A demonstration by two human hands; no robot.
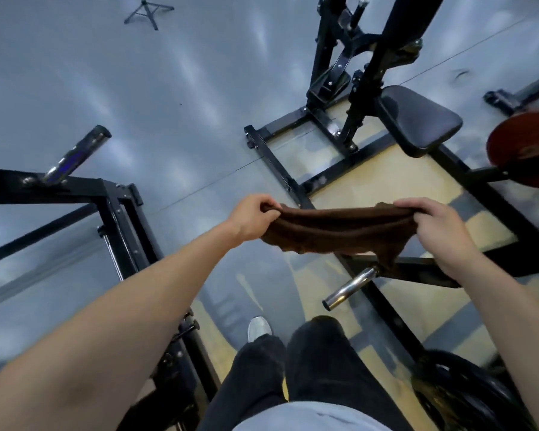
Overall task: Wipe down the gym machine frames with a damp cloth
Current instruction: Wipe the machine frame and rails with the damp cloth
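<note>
Two hands — left hand (pixel 253 216), right hand (pixel 439 233) — pinch brown cloth (pixel 336 231) (stretched) above black frame (pixel 423 269).

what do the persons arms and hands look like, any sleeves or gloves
Both forearms are bare as far as the frame shows, with no sleeve in view. The left hand and right hand wear no gloves, and no rings, watch or wristband show. Lower down, dark trousers and a light grey shoe are visible.

I hold the brown terry cloth (pixel 333 231) stretched between my left hand (pixel 255 217) and right hand (pixel 439 231), above the black steel machine frame (pixel 293 178) at one o'clock; chrome steel peg (pixel 349 287) beneath it
</note>
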